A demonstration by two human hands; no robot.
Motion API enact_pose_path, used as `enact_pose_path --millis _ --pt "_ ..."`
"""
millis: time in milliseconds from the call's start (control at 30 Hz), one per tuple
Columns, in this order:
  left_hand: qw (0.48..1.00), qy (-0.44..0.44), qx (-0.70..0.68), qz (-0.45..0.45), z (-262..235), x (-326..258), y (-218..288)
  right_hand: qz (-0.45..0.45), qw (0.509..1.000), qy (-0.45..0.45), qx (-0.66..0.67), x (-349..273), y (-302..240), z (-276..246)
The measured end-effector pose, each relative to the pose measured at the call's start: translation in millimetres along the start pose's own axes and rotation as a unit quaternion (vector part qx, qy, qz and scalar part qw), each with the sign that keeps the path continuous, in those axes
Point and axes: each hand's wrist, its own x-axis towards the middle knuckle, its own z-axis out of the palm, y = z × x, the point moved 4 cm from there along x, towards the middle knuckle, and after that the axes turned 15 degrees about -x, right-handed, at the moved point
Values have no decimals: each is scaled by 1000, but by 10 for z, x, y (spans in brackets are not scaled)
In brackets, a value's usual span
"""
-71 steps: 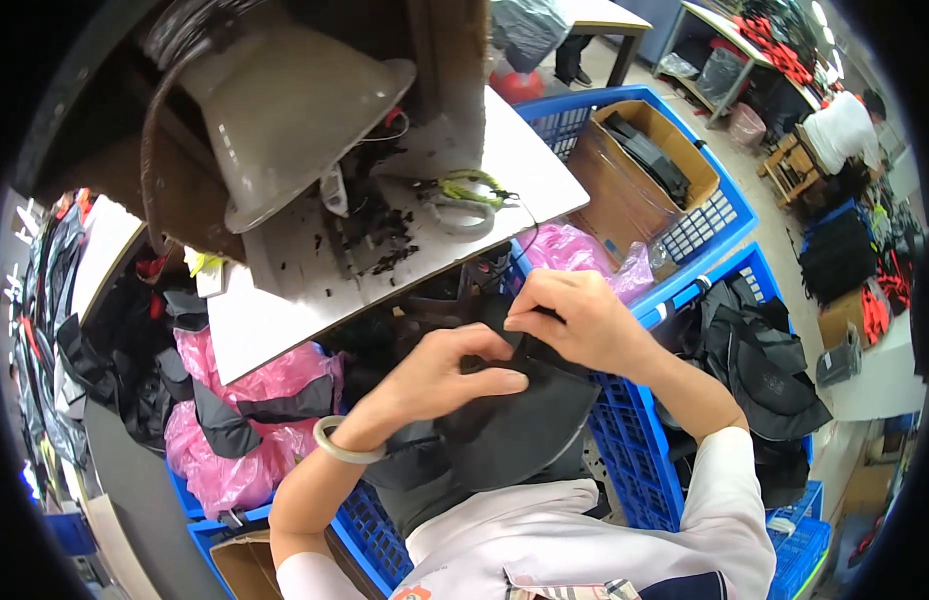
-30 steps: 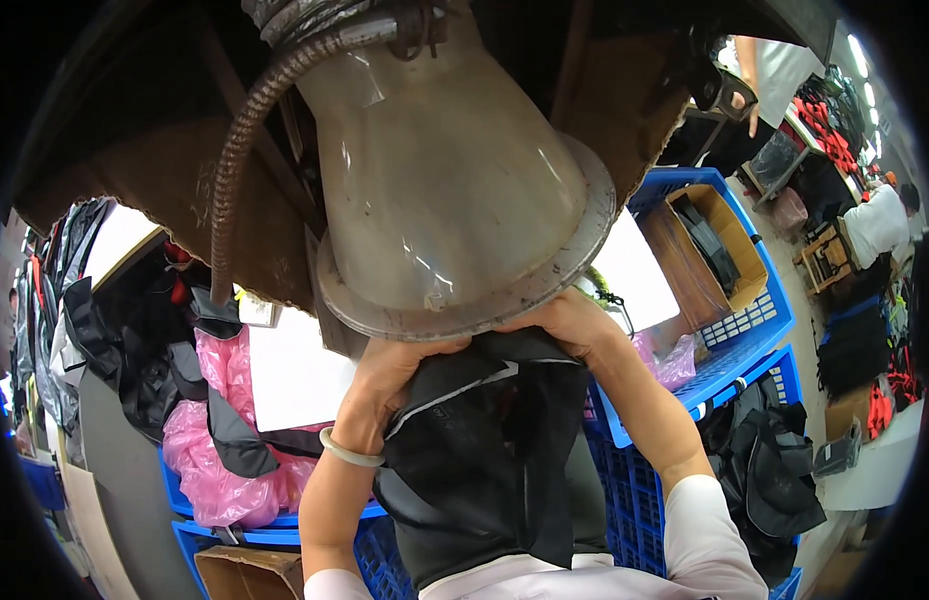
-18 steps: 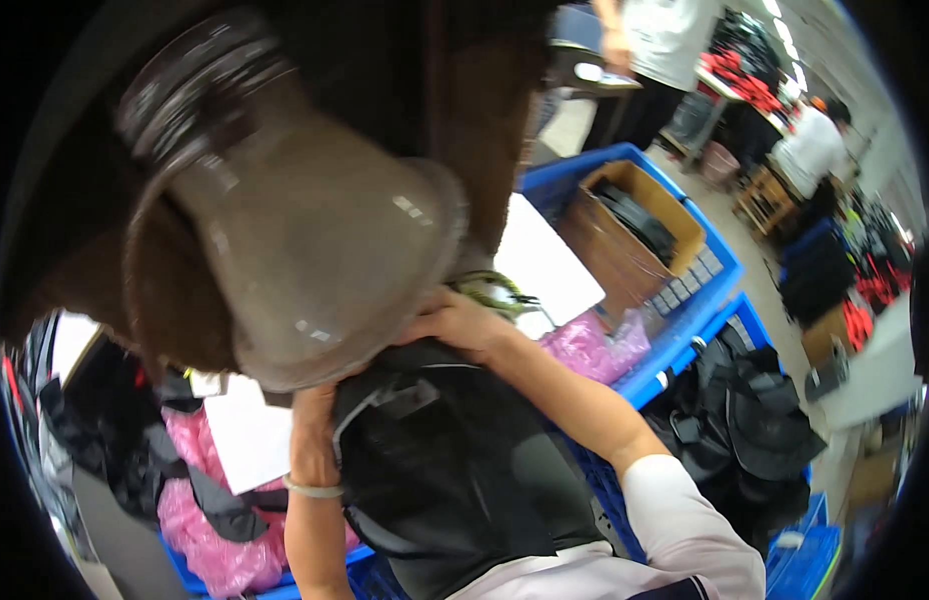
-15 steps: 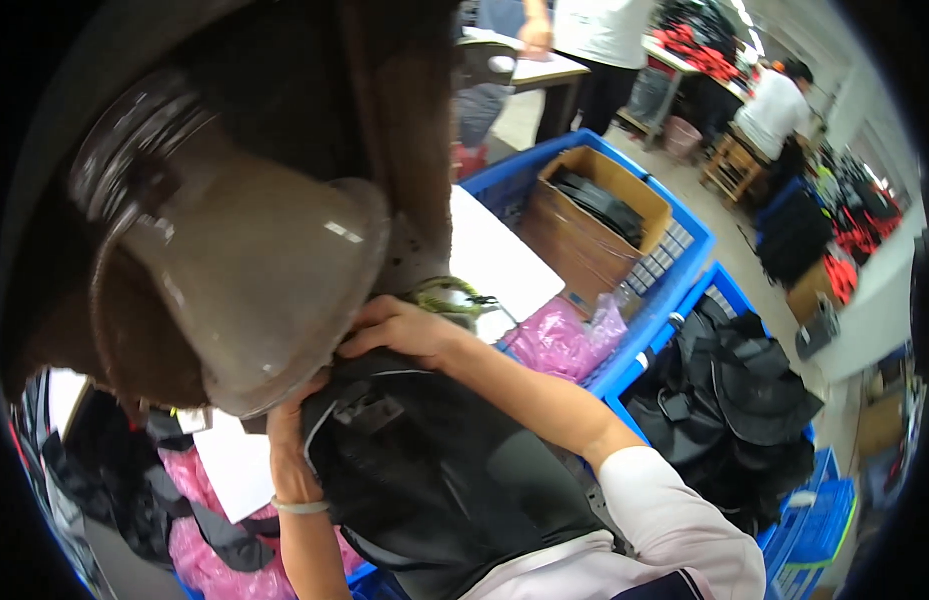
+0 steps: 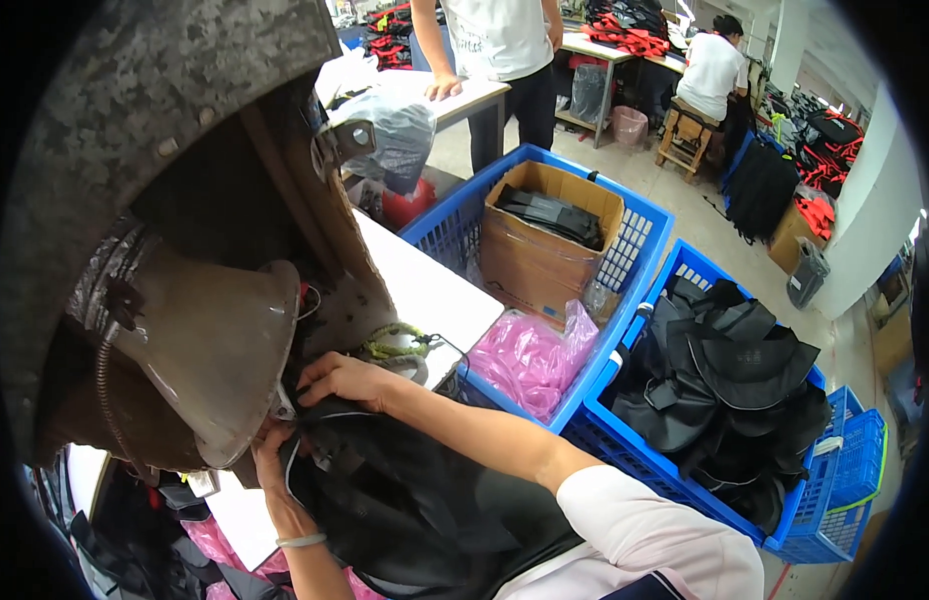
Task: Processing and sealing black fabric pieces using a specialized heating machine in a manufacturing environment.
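A black fabric bag [image 5: 435, 500] with thin pale piping along its edge lies over my lap and reaches up to a machine. Its upper edge is pinched in my left hand [image 5: 275, 460], close below the machine's worn, cream bell-shaped part [image 5: 220, 345]. My right hand [image 5: 343, 382] grips the same edge a little farther right, fingers curled and knuckles up. Both hands are near the bell's rim, where the machine's working point is mostly hidden. A yellow-green cord [image 5: 390, 345] hangs just beyond my right hand.
Right of the white tabletop [image 5: 435, 280], a blue crate [image 5: 660, 225] holds a cardboard box [image 5: 535, 265] and pink plastic [image 5: 530, 360]. Another crate [image 5: 595, 425] carries black bag pieces [image 5: 725, 380]. A person [image 5: 500, 50] stands at a far table; another [image 5: 710, 75] sits farther back.
My view has shifted, so the bell-shaped part sits lower and more of the room shows. Both hands keep hold of the bag's edge at the machine.
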Motion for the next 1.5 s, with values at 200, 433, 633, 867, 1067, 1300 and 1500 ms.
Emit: enact_pose_path --millis 200,433,633,867,1067,1300,1500 --pt "987 121 103 -18 138 -366 360 2 999 26 -47 -329 -291 -305" --pt "955 72 -42 -284 421 -1278 -26 31 890 234 -390 -2994 -1644 -1415" --pt "894 44 -274 -353 1403 -1475 -482 68 548 383 -741 -4095 -1634 -986" --pt "963 -45 -165 -208 1737 -1343 -914 131 898 200 -370 -3011 -107 -150" --pt "893 -368 220 -136 2118 -1949 -754 -72 878 462 -102 -2965 -1228 -1236" --pt "890 -414 110 -154 3099 -1740 -544 -140 837 525 -71 -3527 -1842 -1900" --pt "845 -349 134 -381 2420 -1847 -1027 41 614 384 -688 -3469 -1085 -1736"
